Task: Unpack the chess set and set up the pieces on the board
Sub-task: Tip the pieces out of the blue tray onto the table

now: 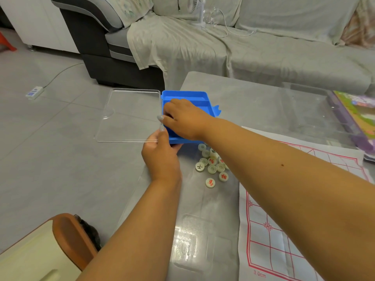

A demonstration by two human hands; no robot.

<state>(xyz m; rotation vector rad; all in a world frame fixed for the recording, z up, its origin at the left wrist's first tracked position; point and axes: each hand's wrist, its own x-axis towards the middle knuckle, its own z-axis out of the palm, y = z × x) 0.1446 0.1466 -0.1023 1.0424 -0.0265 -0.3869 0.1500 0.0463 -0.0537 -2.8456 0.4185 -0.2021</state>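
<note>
Head view: the left hand (160, 153) grips the blue tray's (183, 97) near corner where the clear lid (129, 114) hinges open leftward over the floor. The right hand (182, 118) curls inside the tray; what it holds is hidden. Pieces (213, 165) lie just right of the left hand, at the board's (284, 240) left edge.

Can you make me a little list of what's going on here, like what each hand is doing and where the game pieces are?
left hand: holds the near edge of the blue box, with the clear lid hanging open to the left
right hand: reaches into the blue box; grip hidden
game pieces: small pile on the table, just below the box, some face down
board: paper sheet with red lines, flat on the table, no pieces on it
progress: pieces tipped out, none set up
</note>
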